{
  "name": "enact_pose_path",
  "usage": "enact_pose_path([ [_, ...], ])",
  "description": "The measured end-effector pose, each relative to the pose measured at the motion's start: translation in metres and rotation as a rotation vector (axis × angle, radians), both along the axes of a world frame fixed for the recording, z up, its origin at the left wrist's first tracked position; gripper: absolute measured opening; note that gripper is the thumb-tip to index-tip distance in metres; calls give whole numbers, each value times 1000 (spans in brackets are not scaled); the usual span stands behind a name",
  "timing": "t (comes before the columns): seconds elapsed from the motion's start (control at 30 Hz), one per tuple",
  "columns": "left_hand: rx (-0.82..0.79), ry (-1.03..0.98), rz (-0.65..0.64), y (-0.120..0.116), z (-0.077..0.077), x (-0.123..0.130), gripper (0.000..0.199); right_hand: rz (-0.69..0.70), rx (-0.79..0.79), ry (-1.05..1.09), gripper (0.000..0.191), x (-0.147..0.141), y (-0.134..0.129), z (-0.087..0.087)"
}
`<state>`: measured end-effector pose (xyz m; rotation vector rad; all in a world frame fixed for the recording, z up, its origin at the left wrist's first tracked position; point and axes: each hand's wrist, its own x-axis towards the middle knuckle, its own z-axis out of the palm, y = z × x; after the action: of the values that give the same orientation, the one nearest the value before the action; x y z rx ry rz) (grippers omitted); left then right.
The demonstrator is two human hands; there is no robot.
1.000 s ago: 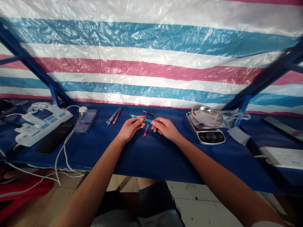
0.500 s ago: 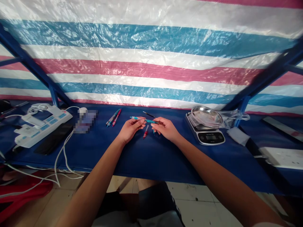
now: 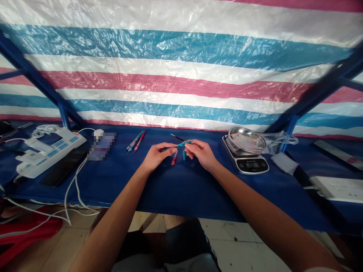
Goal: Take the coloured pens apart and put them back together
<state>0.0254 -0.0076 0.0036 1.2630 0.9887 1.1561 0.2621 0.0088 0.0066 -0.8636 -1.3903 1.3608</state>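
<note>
- Hands meet low over the table: the left hand (image 3: 156,156) pinches one end of a teal pen (image 3: 178,146) between thumb and fingers, and the right hand (image 3: 202,153) grips the other end.
- That pen sits tilted between the hands, its right end higher, above a blue-covered table (image 3: 181,189).
- Just below it lie a red pen piece (image 3: 174,160) and a teal pen piece (image 3: 184,156), near both hands.
- Beyond the hands lies a thin dark stick (image 3: 177,137).
- Farther left, two pens (image 3: 135,141), teal and pink, lie together, and a white power strip (image 3: 49,153) sits beyond them.
- On the right, a digital kitchen scale (image 3: 245,165) carries a steel dish (image 3: 246,138).
- Behind everything hangs a striped tarpaulin (image 3: 181,75).
</note>
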Motion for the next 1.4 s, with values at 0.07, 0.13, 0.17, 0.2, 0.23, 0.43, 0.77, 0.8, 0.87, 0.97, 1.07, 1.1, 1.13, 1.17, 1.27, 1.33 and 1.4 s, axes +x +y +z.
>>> enact_pose_path([
  [0.07,39,59,-24,-2,2,2,38,14,11,23,38,2,1,0],
  [0.13,42,68,-30,-3,3,4,39,24,17,29,38,3,2,-2],
  [0.17,39,66,-14,-2,3,5,39,23,16,32,39,2,2,-2],
  [0.2,39,62,13,-2,2,5,39,22,9,35,42,2,2,-3],
  [0.23,44,55,48,-1,2,4,39,20,-2,40,45,2,3,-4],
  [0.43,229,304,435,4,5,-17,35,52,-60,69,43,2,5,-6],
  [0.77,271,1046,915,5,3,-68,24,147,-14,-86,50,3,1,-1],
  [0.8,254,1096,925,6,0,-70,23,157,-8,-99,49,3,1,-1],
  [0.87,220,1179,922,7,-5,-73,22,175,2,-127,47,4,1,-2],
  [0.97,185,1221,906,8,-8,-71,32,192,7,-148,44,4,1,-2],
  [1.07,188,1189,864,6,-7,-69,39,198,11,-151,44,3,1,-2],
  [1.1,191,1173,852,5,-6,-68,39,192,15,-155,45,2,0,-2],
  [1.13,197,1158,848,5,-4,-68,39,176,22,-162,46,2,0,-3],
  [1.17,209,1143,848,5,-3,-67,39,146,34,-176,46,1,-1,-4],
  [1.27,319,1075,808,5,2,-62,35,-46,166,-303,40,3,0,-9],
  [1.33,435,985,728,5,5,-54,32,-174,343,-449,32,6,4,-13],
  [1.4,514,886,606,4,7,-42,31,-207,515,-595,29,11,10,-17],
])
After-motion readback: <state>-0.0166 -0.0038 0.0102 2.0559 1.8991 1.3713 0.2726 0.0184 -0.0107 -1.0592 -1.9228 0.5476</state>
